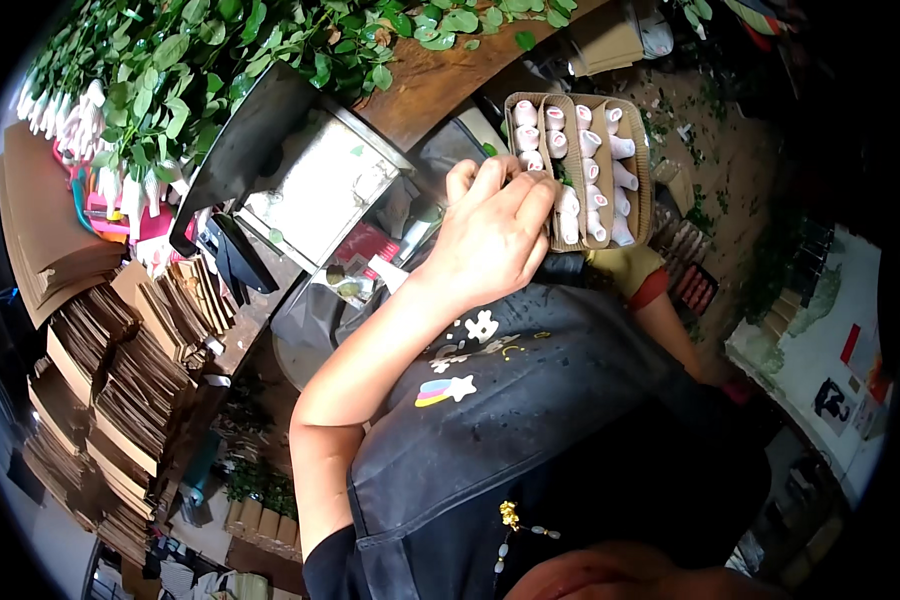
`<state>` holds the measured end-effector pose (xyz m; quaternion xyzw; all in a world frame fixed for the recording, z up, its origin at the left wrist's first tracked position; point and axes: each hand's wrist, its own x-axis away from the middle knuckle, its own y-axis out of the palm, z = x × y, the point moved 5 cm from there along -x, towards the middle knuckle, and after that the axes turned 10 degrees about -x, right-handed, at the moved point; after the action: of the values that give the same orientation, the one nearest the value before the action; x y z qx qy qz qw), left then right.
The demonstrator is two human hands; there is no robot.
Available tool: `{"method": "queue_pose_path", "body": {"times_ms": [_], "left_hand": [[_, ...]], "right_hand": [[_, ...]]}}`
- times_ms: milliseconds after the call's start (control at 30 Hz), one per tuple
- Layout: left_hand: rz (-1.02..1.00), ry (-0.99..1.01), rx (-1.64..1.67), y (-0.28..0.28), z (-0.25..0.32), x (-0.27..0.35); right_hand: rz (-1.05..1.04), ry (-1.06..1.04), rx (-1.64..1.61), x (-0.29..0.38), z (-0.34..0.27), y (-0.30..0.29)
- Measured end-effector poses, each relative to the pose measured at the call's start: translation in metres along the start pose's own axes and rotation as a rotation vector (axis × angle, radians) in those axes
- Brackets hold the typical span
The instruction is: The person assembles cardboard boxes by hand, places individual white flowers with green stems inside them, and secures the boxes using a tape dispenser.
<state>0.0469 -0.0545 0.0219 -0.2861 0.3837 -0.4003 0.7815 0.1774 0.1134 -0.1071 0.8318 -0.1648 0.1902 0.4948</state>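
My left hand (487,232) reaches across my front, its curled fingertips at the left side of a flower bundle (634,169). Whether those fingers pinch anything cannot be seen. Rows of pink-tipped flower heads in white net sleeves (590,142) fill the bundle, divided and wrapped by corrugated cardboard (600,112). A bit of green leaf shows in a gap beside my fingers. In a yellow glove with an orange cuff, my right hand (624,271) supports the bundle from below, its fingers mostly hidden. A dark apron (525,390) with printed shapes covers my front.
Leafy stems (270,45) and netted heads (75,120) lie heaped on a wooden table (450,75). Nearby stand a framed white-topped stand (322,191) with a curved black guard, and a black stapler (241,255). Cardboard stacks (120,375) rise at left; leaves litter the floor (727,150).
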Motion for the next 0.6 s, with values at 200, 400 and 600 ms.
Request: {"method": "queue_pose_path", "body": {"times_ms": [200, 400, 600], "left_hand": [[-0.183, -0.142, -0.173, 0.011, 0.0, -0.002], [-0.264, -0.158, -0.185, 0.025, -0.003, 0.022], [-0.098, -0.223, 0.143, -0.033, -0.017, 0.025]], "right_hand": [[0.099, 0.059, 0.076, 0.015, -0.002, -0.022], [0.162, 0.077, 0.154, 0.02, 0.003, -0.047], [0.202, 0.108, -0.033, 0.01, 0.004, -0.046]]}}
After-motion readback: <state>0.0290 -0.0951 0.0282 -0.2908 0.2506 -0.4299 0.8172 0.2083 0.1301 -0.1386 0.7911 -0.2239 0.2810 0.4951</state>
